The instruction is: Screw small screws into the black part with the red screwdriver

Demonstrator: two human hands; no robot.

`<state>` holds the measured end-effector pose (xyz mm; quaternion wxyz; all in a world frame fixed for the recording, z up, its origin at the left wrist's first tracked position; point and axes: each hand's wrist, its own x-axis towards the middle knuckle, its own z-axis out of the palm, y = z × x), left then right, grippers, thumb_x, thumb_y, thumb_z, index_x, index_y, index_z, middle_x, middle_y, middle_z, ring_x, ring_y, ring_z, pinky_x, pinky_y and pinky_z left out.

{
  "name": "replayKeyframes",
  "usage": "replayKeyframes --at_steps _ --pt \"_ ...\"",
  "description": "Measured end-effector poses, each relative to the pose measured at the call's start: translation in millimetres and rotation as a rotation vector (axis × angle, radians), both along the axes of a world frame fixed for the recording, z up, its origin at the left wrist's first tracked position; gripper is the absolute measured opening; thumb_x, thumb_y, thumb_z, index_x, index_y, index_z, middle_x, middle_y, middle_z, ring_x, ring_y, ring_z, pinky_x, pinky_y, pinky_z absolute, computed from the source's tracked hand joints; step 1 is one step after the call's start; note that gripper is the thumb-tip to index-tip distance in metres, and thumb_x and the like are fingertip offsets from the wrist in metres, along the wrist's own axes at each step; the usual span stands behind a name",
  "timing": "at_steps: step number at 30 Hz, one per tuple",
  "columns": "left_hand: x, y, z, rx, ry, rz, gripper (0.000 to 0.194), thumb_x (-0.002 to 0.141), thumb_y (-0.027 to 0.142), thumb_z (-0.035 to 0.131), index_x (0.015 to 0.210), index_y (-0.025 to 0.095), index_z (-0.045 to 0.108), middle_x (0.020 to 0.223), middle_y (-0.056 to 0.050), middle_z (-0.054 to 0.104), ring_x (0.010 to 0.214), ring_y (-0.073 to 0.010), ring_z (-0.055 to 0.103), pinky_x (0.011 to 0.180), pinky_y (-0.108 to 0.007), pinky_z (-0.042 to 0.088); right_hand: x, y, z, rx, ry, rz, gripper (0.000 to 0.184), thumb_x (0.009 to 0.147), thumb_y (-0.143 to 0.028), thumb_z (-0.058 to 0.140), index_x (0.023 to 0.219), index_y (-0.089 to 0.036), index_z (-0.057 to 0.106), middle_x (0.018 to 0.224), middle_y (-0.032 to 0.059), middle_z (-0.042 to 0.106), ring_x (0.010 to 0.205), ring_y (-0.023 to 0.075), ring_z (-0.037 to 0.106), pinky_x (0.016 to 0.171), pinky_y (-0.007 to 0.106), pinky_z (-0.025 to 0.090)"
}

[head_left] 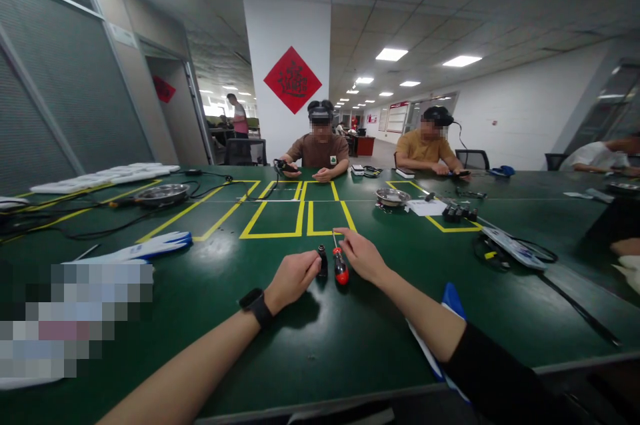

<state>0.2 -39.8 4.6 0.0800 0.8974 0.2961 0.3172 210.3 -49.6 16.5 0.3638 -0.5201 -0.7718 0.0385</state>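
Observation:
Near the middle of the table, my left hand (296, 278) is closed, its fingers curled against a small black object (323, 266) with a rounded top; its exact kind is unclear. Just right of that object is a screwdriver (341, 269) with a red and black handle pointing towards me and its thin metal shaft pointing away. The index finger and thumb of my right hand (363, 253) close in at the tip end of the shaft. A dark watch (256, 308) is on my left wrist.
Yellow tape (273, 235) marks boxes on the green table (280, 371). Blue-white gloves (160, 246) lie left, another glove (453, 298) under my right forearm. Metal bowls (393, 197), a power strip (513, 246) and cables lie about. Two people with headsets sit opposite.

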Motion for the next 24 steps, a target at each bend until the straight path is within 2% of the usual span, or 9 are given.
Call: replayKeyframes --at_steps 1,3,5,7,13,17,24 --pt "0 -1 0.1 -0.008 -0.003 -0.007 0.032 0.094 0.029 0.026 0.073 0.019 0.048 0.068 0.000 0.053 0.062 -0.0127 0.050 0.062 -0.024 0.036 -4 -3 2.6 0.037 0.049 0.039 0.029 0.090 -0.026 0.043 0.117 -0.023 0.052 0.087 0.0029 0.057 0.074 0.0151 0.052 0.069 0.026 0.040" --pt "1 -1 -1.0 -0.011 -0.008 -0.019 0.029 0.095 0.028 0.025 0.078 0.019 0.048 0.070 -0.001 0.054 0.063 -0.0129 0.051 0.062 -0.023 0.036 -11 -8 6.2 0.079 0.096 0.206 0.023 0.087 -0.033 0.050 0.105 -0.021 0.057 0.085 0.0026 0.056 0.074 0.0146 0.053 0.069 0.026 0.042" --pt "2 0 -2.7 0.001 -0.009 -0.034 0.028 0.095 0.028 0.025 0.079 0.019 0.047 0.069 0.000 0.053 0.061 -0.0129 0.050 0.060 -0.023 0.035 -17 -12 6.8 0.097 0.093 0.337 0.018 0.084 -0.034 0.055 0.095 -0.020 0.060 0.085 0.0031 0.056 0.077 0.0152 0.053 0.070 0.026 0.043" --pt "1 1 -3.9 0.005 -0.016 -0.049 0.028 0.095 0.028 0.026 0.079 0.018 0.046 0.068 0.000 0.052 0.059 -0.0125 0.049 0.058 -0.023 0.034 -21 -15 5.1 0.106 0.101 0.394 0.015 0.084 -0.032 0.056 0.091 -0.019 0.060 0.084 0.0032 0.056 0.077 0.0150 0.053 0.069 0.027 0.044" --pt "-2 0 -2.9 -0.052 -0.055 -0.088 0.030 0.096 0.026 0.024 0.076 0.018 0.045 0.063 0.002 0.050 0.056 -0.0112 0.048 0.058 -0.022 0.035 -26 -13 -1.7 0.143 0.224 0.402 0.015 0.082 -0.030 0.060 0.091 -0.019 0.062 0.082 0.0032 0.057 0.074 0.0146 0.053 0.067 0.027 0.045" --pt "-3 1 -4.0 -0.058 -0.062 -0.100 0.030 0.096 0.028 0.025 0.078 0.017 0.046 0.063 0.002 0.049 0.056 -0.0112 0.048 0.059 -0.022 0.035 -27 -14 -2.5 0.111 0.304 0.407 0.017 0.081 -0.033 0.060 0.089 -0.018 0.063 0.079 0.0027 0.058 0.069 0.0135 0.053 0.063 0.027 0.045" --pt "-3 2 -4.6 -0.116 -0.111 -0.106 0.036 0.096 0.031 0.026 0.073 0.016 0.050 0.062 0.002 0.049 0.058 -0.0108 0.047 0.059 -0.022 0.034 -27 -14 -2.6 0.045 0.275 0.405 0.016 0.084 -0.032 0.056 0.085 -0.017 0.059 0.077 0.0012 0.057 0.065 0.0114 0.051 0.061 0.024 0.044"
